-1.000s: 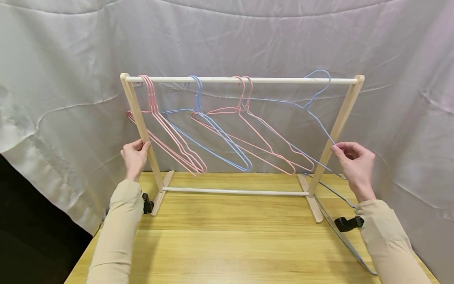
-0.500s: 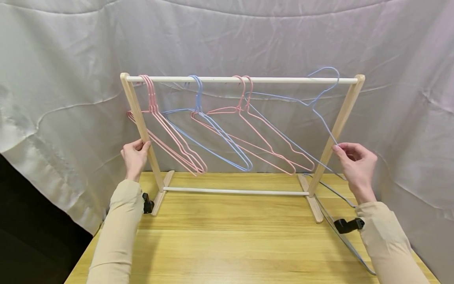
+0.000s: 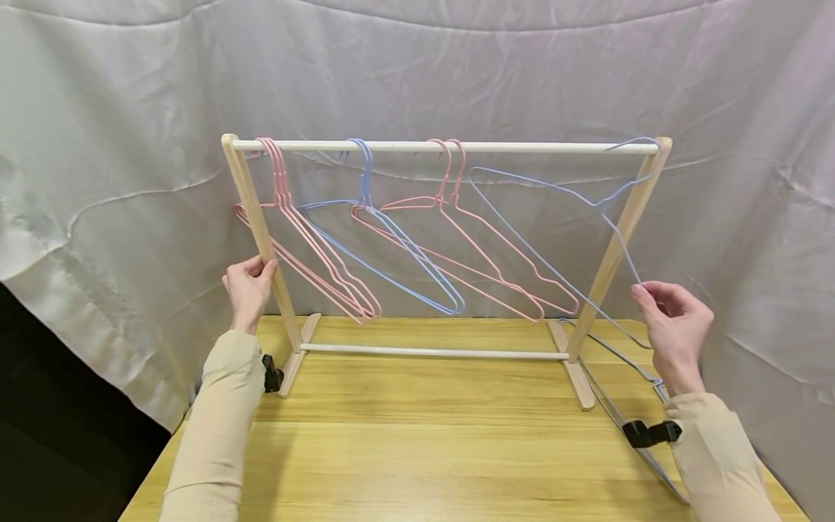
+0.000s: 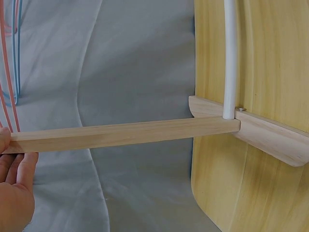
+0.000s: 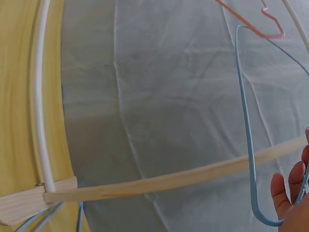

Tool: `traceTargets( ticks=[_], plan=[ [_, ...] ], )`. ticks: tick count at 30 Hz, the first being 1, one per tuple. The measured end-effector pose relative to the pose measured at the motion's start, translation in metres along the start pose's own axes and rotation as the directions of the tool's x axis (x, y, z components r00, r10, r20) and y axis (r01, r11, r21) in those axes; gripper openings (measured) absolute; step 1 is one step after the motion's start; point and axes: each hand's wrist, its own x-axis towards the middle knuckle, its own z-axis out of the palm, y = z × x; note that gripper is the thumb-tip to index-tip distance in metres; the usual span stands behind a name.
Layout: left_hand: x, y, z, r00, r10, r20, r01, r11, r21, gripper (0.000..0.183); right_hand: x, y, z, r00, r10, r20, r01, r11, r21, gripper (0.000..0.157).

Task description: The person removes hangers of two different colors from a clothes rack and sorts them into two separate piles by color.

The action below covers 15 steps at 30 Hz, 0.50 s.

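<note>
1. Fingers (image 3: 672, 291) of the right hand (image 3: 683, 330): pinching one blue wire hanger (image 3: 596, 205) near its lower outer corner.
2. Held hanger, location: tilted, at the right end of the white top rail (image 3: 522, 148); hook beside the right post (image 3: 618, 250); whether it bears on the rail, cannot tell.
3. Left hand (image 3: 248, 293): grasping the left post (image 3: 285, 312) of the rack around mid-height.
4. On the rail, left to right: pink hangers (image 3: 282, 199), bunched near the left post; two blue hangers (image 3: 365, 196); two pink wire hangers (image 3: 455, 197).
5. Table (image 3: 417, 435), wood-grained: rack standing; further blue-grey hangers (image 3: 654, 380) lying right.
6. Grey cloth (image 3: 391, 72): behind.
</note>
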Motion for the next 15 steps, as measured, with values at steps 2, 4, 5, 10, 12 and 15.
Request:
traceTargets(
  ticks=[2,4,5,10,12,15],
  plan=[
    [0.0,0.0,0.0,1.0,0.0,-0.004,0.0,1.0,-0.005,0.029,-0.002,0.002,-0.005,1.0,-0.002,-0.016,0.003,1.0,0.028,0.008],
    [0.0,0.0,0.0,1.0,0.0,-0.007,0.0,1.0,-0.007,0.028,-0.004,0.005,-0.009,0.999,-0.008,-0.032,0.01,0.998,0.056,0.007],
    [0.0,0.0,0.0,1.0,-0.001,-0.007,0.001,1.0,-0.006,0.028,-0.005,0.007,-0.012,0.999,-0.012,-0.042,0.015,0.997,0.072,0.006],
    [0.0,0.0,0.0,1.0,-0.001,-0.004,0.001,1.0,-0.003,0.029,-0.01,0.016,-0.025,0.997,-0.016,-0.079,0.029,0.986,0.165,0.005],
    [0.0,0.0,0.001,1.0,0.001,-0.006,-0.001,1.0,-0.003,0.03,-0.012,0.02,-0.03,0.995,-0.017,-0.094,0.036,0.979,0.202,0.006],
    [0.0,-0.001,0.002,1.0,0.005,-0.009,-0.005,1.0,-0.001,0.03,-0.015,0.026,-0.038,0.992,-0.027,-0.12,0.057,0.967,0.249,0.007]
  ],
)
